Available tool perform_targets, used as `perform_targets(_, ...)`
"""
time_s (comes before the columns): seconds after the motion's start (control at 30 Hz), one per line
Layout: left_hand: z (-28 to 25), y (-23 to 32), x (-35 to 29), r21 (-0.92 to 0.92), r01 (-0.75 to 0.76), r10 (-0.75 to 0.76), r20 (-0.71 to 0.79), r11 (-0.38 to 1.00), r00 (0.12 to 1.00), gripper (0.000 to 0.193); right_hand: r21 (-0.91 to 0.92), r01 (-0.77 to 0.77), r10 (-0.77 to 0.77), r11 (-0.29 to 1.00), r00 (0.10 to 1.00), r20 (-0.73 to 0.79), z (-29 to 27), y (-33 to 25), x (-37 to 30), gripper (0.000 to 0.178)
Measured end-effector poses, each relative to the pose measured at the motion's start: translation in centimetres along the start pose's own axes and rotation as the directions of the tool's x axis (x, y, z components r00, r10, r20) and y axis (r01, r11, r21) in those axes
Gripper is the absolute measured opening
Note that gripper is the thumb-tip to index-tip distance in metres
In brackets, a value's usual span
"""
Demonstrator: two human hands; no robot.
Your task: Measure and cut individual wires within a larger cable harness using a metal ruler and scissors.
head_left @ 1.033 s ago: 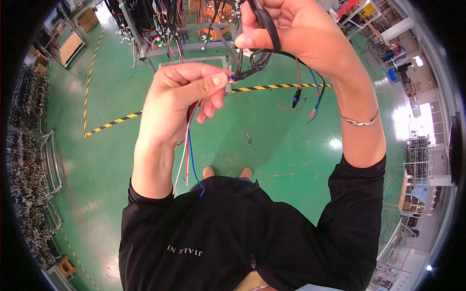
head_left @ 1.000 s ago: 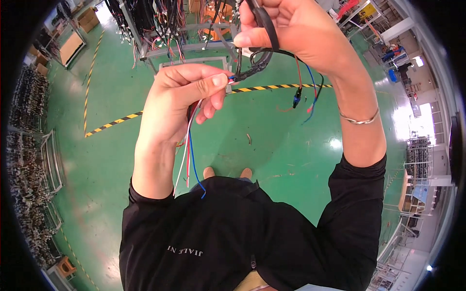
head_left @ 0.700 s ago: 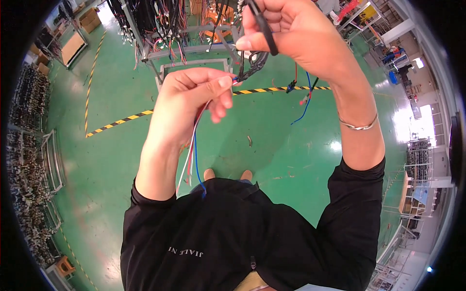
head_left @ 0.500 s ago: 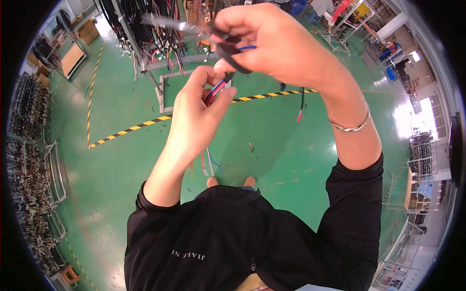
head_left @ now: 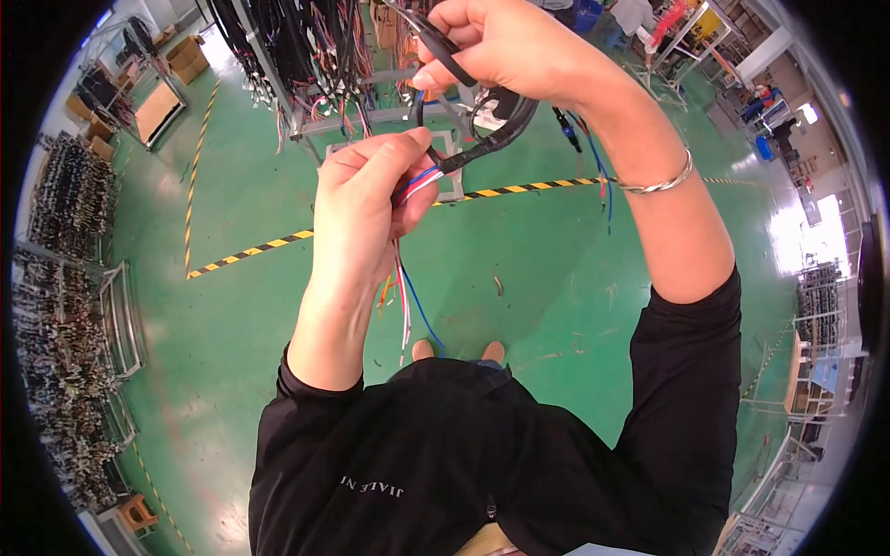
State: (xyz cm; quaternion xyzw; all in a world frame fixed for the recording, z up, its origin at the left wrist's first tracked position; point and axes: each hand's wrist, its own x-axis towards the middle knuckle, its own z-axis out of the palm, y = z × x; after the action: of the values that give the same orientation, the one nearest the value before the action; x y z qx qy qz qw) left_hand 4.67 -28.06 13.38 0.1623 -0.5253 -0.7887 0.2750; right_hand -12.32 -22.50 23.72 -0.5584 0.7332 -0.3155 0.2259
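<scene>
My left hand [head_left: 375, 181] is closed, pinching a wire harness where its black-wrapped section [head_left: 501, 139] meets bare blue, red and white wires [head_left: 422, 183]. The loose wire ends [head_left: 404, 292] hang below that hand. From the grip, the black section curves up to the right, passing under my right hand [head_left: 505, 42]. That hand is curled round scissors [head_left: 443, 54] with black handles; their blade tips run out at the top edge. A dark connector end and thin blue and red wires [head_left: 598, 162] dangle beyond my right wrist.
Ahead, a metal rack [head_left: 295, 120] carries many hanging black harnesses [head_left: 343, 46]. Yellow-black tape [head_left: 250, 252] crosses the green floor [head_left: 538, 278]. Shelves packed with cable parts [head_left: 69, 306] line the left side; a trolley [head_left: 159, 113] stands at far left. People and frames are at far right.
The scissors and right hand have moved up, away from the left hand. The left hand has turned and lowered slightly, and more of the black-wrapped harness shows between the hands.
</scene>
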Motion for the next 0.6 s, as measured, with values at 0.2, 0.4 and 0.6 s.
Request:
perform_targets(0.2, 0.2, 0.1, -0.2, -0.13, 0.069, -0.061, 0.066, 0.989, 0.996, 0.032, 0.1, 0.064, -0.066, 0.993, 0.998, 0.016, 1.0, 1.7, 1.0, 0.022)
perform_targets(0.4, 0.6, 0.0, -0.5, -0.176, 0.091, -0.068, 0.132, 0.98, 0.989, 0.032, 0.158, 0.066, -0.071, 0.985, 0.997, 0.025, 0.9, 2.5, 1.1, 0.021)
perform_targets(0.6, 0.3, -0.9, -0.8, -0.092, -0.001, 0.016, 0.16, 0.996, 0.987, 0.017, 0.124, 0.047, -0.048, 0.991, 0.999, 0.008, 0.7, 2.8, 0.8, 0.021)
